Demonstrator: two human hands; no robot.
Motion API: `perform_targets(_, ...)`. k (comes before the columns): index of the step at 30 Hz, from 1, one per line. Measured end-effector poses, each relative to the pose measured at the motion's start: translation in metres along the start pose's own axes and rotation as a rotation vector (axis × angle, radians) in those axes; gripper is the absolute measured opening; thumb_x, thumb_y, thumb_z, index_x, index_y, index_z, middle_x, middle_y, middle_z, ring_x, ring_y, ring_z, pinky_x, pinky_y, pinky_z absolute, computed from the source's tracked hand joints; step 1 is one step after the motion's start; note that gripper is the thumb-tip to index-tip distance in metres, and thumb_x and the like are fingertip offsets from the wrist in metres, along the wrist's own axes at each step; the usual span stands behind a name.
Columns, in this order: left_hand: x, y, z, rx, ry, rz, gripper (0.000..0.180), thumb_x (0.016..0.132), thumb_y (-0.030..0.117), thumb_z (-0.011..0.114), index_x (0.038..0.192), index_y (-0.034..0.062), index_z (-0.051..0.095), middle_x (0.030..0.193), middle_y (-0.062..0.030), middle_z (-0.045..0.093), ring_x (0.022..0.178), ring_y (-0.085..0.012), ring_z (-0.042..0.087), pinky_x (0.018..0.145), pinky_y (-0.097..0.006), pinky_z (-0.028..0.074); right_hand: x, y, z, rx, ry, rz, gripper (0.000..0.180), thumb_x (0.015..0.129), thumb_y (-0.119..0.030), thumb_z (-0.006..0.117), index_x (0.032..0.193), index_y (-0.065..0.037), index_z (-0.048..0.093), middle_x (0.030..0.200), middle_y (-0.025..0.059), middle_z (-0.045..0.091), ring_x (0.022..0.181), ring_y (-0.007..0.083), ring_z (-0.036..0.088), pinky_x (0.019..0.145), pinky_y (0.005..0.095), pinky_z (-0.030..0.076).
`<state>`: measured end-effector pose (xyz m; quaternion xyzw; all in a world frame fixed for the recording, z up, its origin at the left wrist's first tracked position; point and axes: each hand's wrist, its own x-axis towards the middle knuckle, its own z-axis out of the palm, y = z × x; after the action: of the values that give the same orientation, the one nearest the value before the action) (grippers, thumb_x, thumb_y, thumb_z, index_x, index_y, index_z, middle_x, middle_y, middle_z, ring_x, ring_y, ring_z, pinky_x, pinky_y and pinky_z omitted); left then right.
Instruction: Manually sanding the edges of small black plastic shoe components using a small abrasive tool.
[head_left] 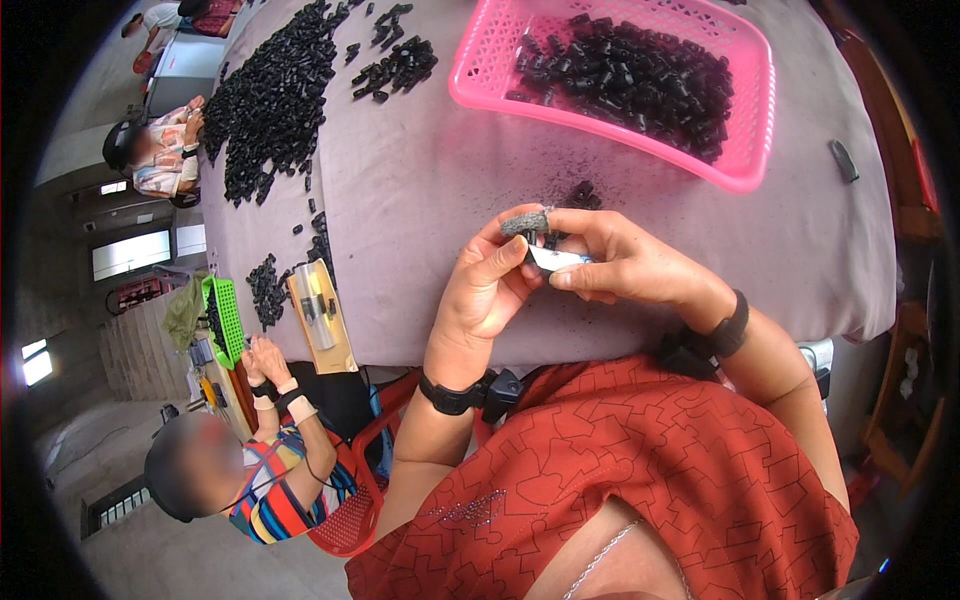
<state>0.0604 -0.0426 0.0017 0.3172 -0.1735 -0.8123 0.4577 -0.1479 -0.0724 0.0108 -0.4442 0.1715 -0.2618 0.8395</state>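
Above the near part of the table my hands meet with their fingers closed. My left hand (pixel 488 275) pinches a small black part (pixel 534 238), mostly hidden by the fingers. On top of that hand's fingertips sits a grey, speckled, rough-looking piece (pixel 523 222). My right hand (pixel 625 255) grips a thin flat white piece with a blue edge (pixel 552 259) between thumb and fingers, its end against the left fingers. Whether it is a blade, I cannot make out. Just beyond the right fingers lie a few loose black parts (pixel 582 196) among scattered dark crumbs.
A pink plastic basket (pixel 755 150) with many black parts stands at the back right. A large heap of black parts (pixel 270 100) covers the far left. A dark flat strip (pixel 843 160) lies at right. To my left, a co-worker (pixel 290 450) sits beside a tan tray (pixel 335 340) and a green basket (pixel 232 330).
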Motion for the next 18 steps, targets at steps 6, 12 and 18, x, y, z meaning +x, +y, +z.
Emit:
perform_targets(6, 0.0002, 0.0013, 0.0049, -0.004, 0.027, -0.015, 0.036, 0.086, 0.007, 0.069, 0.121, 0.0046, 0.059, 0.098, -0.0026, 0.063, 0.08, -0.0112, 0.059, 0.066, -0.023, 0.051, -0.0001, 0.0012, -0.0005, -0.047, 0.02, -0.001, 0.035, 0.093, -0.02, 0.062, 0.122, -0.004, 0.053, 0.068, -0.0052, 0.052, 0.054, 0.0026, 0.04, 0.047, 0.0194, 0.031)
perform_targets(12, -0.0044, -0.0017, 0.007, 0.083, 0.057, -0.009, 0.041, 0.086, 0.006, 0.069, 0.125, 0.0025, 0.055, 0.095, -0.004, 0.063, 0.076, -0.0116, 0.059, 0.066, -0.024, 0.051, 0.0012, 0.0058, -0.0025, -0.087, 0.088, 0.005, 0.03, 0.095, -0.024, 0.059, 0.117, -0.003, 0.058, 0.069, -0.0047, 0.054, 0.054, 0.0023, 0.043, 0.047, 0.019, 0.033)
perform_targets(18, -0.003, -0.0011, 0.0018, 0.034, 0.026, 0.035, 0.038, 0.089, 0.008, 0.066, 0.125, 0.002, 0.054, 0.093, -0.0052, 0.061, 0.074, -0.0119, 0.059, 0.067, -0.024, 0.051, 0.0017, -0.0003, 0.0029, -0.012, 0.114, -0.032, 0.026, 0.096, -0.023, 0.056, 0.113, -0.003, 0.06, 0.071, -0.0048, 0.055, 0.054, 0.0021, 0.042, 0.047, 0.0189, 0.033)
